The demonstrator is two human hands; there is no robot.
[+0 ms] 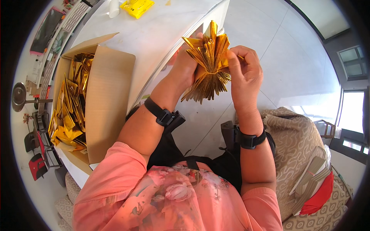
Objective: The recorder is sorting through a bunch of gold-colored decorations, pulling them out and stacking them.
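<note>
A bundle of folded gold foil paper (212, 62), tied at its middle, is held up in front of me over the floor. Its upper folds fan out into points, and the lower ends spread like a brush. My left hand (186, 62) supports the bundle from behind on its left side, with most of the fingers hidden by the paper. At the right side, my right hand (245, 65) pinches one gold fold between thumb and fingers. A black strap with a small device sits on each forearm.
To the left, an open cardboard box (111, 104) full of folded gold paper (69, 106) stands on a white table (150, 37). A yellow packet (136, 8) and a white cylinder (114, 8) lie farther back. On the patterned sofa (292, 135) at right are grey stacks (310, 176) and red paper (318, 196).
</note>
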